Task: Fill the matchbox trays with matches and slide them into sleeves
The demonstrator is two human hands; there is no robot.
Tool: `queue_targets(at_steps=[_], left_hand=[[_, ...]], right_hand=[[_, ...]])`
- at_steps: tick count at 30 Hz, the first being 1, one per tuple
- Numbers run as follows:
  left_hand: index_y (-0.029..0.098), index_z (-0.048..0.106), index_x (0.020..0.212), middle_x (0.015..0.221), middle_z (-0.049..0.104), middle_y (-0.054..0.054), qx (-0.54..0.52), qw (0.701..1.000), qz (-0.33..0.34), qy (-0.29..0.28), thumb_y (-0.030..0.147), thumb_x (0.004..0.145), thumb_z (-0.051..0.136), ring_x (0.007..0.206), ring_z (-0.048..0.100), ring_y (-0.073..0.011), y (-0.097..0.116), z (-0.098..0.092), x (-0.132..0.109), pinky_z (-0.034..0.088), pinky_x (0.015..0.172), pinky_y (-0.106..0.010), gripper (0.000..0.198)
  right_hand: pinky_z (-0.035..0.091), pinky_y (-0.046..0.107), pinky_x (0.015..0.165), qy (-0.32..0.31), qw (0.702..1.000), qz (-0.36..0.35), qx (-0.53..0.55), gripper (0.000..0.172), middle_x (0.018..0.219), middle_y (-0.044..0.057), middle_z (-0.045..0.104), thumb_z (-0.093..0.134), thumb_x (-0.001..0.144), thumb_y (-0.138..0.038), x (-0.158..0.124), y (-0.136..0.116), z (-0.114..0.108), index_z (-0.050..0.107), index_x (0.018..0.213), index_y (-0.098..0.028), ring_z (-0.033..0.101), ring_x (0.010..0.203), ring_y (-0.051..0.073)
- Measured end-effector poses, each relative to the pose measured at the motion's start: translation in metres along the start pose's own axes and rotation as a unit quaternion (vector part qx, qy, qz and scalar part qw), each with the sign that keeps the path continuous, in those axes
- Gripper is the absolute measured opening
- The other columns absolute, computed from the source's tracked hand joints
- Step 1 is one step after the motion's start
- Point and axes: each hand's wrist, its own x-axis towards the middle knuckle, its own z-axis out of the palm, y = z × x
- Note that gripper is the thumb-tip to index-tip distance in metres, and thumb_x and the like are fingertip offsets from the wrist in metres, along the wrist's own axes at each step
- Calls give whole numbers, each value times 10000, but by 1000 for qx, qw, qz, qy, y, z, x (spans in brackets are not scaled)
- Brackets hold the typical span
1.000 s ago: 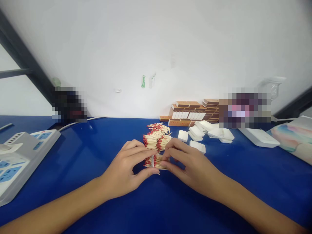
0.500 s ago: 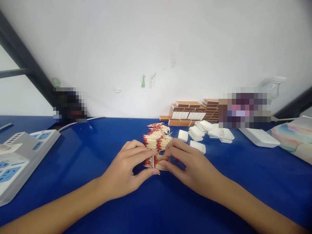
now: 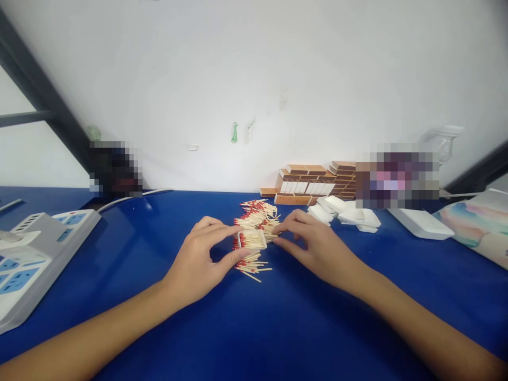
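Note:
My left hand (image 3: 206,250) grips a small white matchbox tray (image 3: 265,241) by its long sides, between thumb and fingers. Red-headed matches (image 3: 254,239) lie in the tray, heads toward the left. My right hand (image 3: 307,238) is just right of the tray, its thumb and fingertips closed around the stick ends of some matches (image 3: 271,238). Behind the tray a heap of loose matches (image 3: 260,211) lies on the blue table. More loose matches (image 3: 254,264) lie in front of the tray, partly under it.
White empty trays (image 3: 359,216) are piled to the right. Brown matchboxes (image 3: 305,185) are stacked against the wall. A large power strip (image 3: 47,259) is on the left. At far right are a white box (image 3: 423,225) and a colourful printed packet (image 3: 480,225).
The tray, earlier seen edge-on, now lies tilted with its open side showing and sits farther back. My right hand has moved back from the near matches to the heap's right side.

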Motion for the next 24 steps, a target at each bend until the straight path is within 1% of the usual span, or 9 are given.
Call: queue_targets(at_steps=[3, 5, 8, 10, 13, 18, 24], left_hand=[[241, 736, 1215, 1004, 757, -48, -3, 1000, 0, 4, 416, 911, 759, 970, 601, -215, 0, 0, 0, 551, 863, -388, 352], [244, 739, 1212, 1010, 756, -48, -6, 1000, 0, -3, 415, 914, 756, 976, 598, -215, 1, 0, -1, 550, 867, -392, 345], [244, 739, 1214, 1018, 755, -51, -9, 1000, 3, -5, 406, 915, 757, 983, 600, -216, 2, 1, -1, 550, 876, -398, 340], [238, 737, 1217, 1018, 754, -52, -10, 1000, 5, -4, 396, 916, 757, 984, 602, -215, 2, 2, -1, 551, 879, -399, 340], [232, 737, 1210, 1016, 754, -50, -11, 1000, 8, -5, 387, 915, 759, 976, 602, -209, 1, 3, 0, 553, 875, -396, 334], [222, 737, 1204, 1021, 755, -52, -9, 1000, 15, -8, 375, 914, 762, 981, 602, -210, 2, 3, 0, 552, 881, -399, 328], [231, 733, 1217, 1030, 760, -55, -5, 1000, 19, -9, 369, 912, 764, 987, 611, -220, 2, 3, -2, 554, 885, -409, 336]], right_hand=[[538, 381, 850, -19, 1000, -23, -1, 171, 1086, 75, 605, 657, 978, -208, 0, 4, 12, 677, 1147, -228, 617, 966, 210], [537, 402, 876, -19, 999, -29, -1, 132, 1079, 78, 601, 654, 977, -194, 1, 6, 18, 665, 1106, -216, 609, 991, 219], [531, 395, 849, -9, 1000, -29, -4, 36, 1021, 70, 601, 643, 983, -193, 3, 7, 22, 649, 1017, -203, 601, 951, 216], [523, 378, 831, -9, 999, -31, -9, 15, 992, 65, 599, 643, 982, -185, 5, 7, 23, 642, 990, -197, 597, 929, 212], [511, 358, 809, -11, 999, -32, -23, 24, 970, 63, 597, 640, 982, -176, 6, 6, 23, 628, 966, -188, 591, 907, 211], [504, 362, 809, -19, 998, -38, -44, 66, 957, 63, 605, 612, 1010, -223, 5, 8, 24, 604, 952, -193, 581, 925, 222], [501, 364, 795, -26, 996, -39, -73, 83, 971, 70, 611, 607, 1004, -199, 5, 11, 23, 588, 923, -198, 581, 923, 228]])
